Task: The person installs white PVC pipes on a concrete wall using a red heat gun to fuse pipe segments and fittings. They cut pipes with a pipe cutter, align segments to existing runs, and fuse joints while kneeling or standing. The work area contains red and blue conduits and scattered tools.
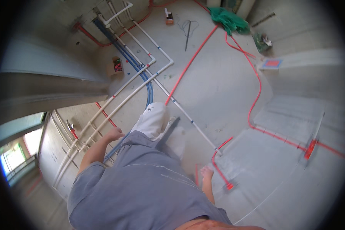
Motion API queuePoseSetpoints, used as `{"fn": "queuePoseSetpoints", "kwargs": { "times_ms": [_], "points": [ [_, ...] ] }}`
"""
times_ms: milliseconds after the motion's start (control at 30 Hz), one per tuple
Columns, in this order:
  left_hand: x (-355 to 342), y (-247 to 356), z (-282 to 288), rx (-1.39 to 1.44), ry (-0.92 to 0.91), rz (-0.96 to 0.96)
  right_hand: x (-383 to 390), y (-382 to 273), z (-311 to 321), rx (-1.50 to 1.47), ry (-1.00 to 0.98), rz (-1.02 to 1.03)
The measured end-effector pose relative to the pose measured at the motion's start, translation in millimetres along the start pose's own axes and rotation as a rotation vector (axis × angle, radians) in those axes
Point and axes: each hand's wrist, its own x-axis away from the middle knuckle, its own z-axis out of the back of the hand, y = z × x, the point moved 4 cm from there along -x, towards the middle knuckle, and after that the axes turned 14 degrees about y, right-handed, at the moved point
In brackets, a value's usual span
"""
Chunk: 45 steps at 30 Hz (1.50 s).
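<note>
A grey shirt (142,191) fills the near view, and both bare arms hang from it over a concrete floor (218,88). The left hand (114,133) is loosely curled and holds nothing; it hangs just above the white pipes (115,100) that run along the floor beside a blue pipe (149,94). The right hand (207,173) hangs with fingers loosely bent, also empty, close to a red pipe (218,168) that bends at the foot of a low concrete step (280,153). Between the hands a leg in white trousers (152,120) steps forward over the pipes. Farther out, a small open cardboard box (117,65) with red and dark bits inside sits by the blue pipe near the wall. To the right, a flat square package (272,63), blue with a red middle, lies on a ledge. Farthest off are a green cloth (229,19), a small orange and white box (168,17) and a dark rod (188,36).
</note>
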Motion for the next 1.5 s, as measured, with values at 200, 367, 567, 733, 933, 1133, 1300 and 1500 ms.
{"fn": "queuePoseSetpoints", "kwargs": {
  "times_ms": [200,367,567,733,933,1133,1300,1500],
  "points": [
    [-31,107,-65,0.1,0.187,0.098,-136,-295,-32,0.33,0.059,0.269],
    [-147,212,-82,0.118,0.27,0.179,-219,-415,-119,0.559,-0.145,0.391],
    [-156,368,-29,0.566,0.415,0.121,-208,-510,-198,0.889,-0.346,0.292],
    [-117,396,-8,0.841,0.564,0.253,-200,-618,-305,1.055,-0.405,0.392],
    [-43,348,-109,1.062,0.776,0.777,-215,-718,-465,1.131,-0.643,0.619],
    [-14,387,-212,1.174,0.6,0.924,-186,-765,-563,1.126,-0.707,0.81],
    [-33,413,-222,1.065,0.476,0.734,-151,-749,-568,1.172,-0.722,0.787],
    [-27,394,-192,1.262,0.705,0.841,-147,-712,-566,1.394,-0.725,0.721]
  ]
}}
